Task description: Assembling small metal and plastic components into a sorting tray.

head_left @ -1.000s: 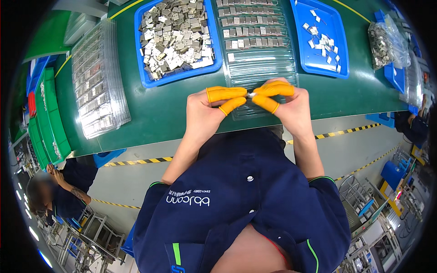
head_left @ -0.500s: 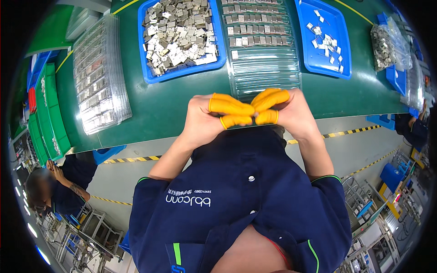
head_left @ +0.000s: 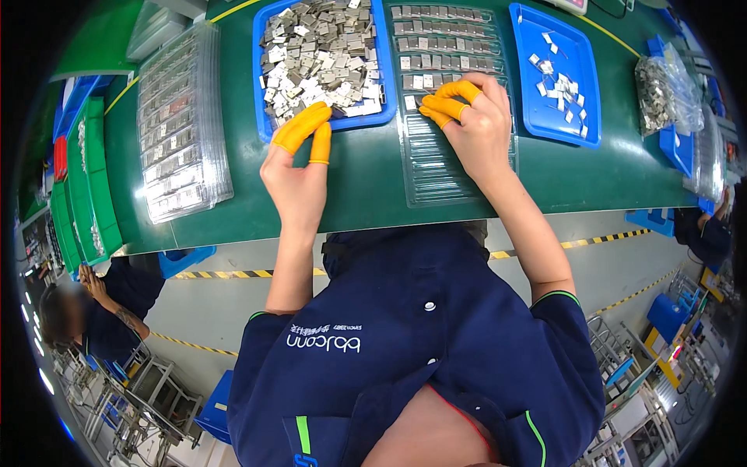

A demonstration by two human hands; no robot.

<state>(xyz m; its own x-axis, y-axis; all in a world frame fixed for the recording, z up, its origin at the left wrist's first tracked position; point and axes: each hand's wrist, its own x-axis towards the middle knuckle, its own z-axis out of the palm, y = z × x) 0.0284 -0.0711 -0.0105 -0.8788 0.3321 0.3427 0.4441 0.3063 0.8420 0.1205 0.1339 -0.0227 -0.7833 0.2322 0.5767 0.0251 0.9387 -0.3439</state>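
Note:
My left hand [head_left: 299,175], with yellow finger cots, is at the near rim of a blue tray [head_left: 389,109] heaped with small silvery metal pieces [head_left: 319,54]. Its fingertips come together beside a small dark piece [head_left: 338,113] that overlaps the rim. My right hand [head_left: 478,132], also in yellow cots, is pinched over a clear ribbed plastic tray [head_left: 440,191], at the left end of a row. A small grey piece [head_left: 420,100] shows at its fingertips, next to a white-faced piece [head_left: 410,103]. The rows beyond are filled with similar pieces.
A blue tray [head_left: 537,124] with scattered white wired pieces lies to the right. Stacked clear trays [head_left: 183,117] with parts stand left, beside green bins [head_left: 101,187]. A bag of metal pieces [head_left: 654,86] lies far right. Another person [head_left: 113,311] sits at the lower left.
My hands have parted from each other near the table's front edge. The left moved up and left to the heaped tray; the right moved up to the ribbed tray.

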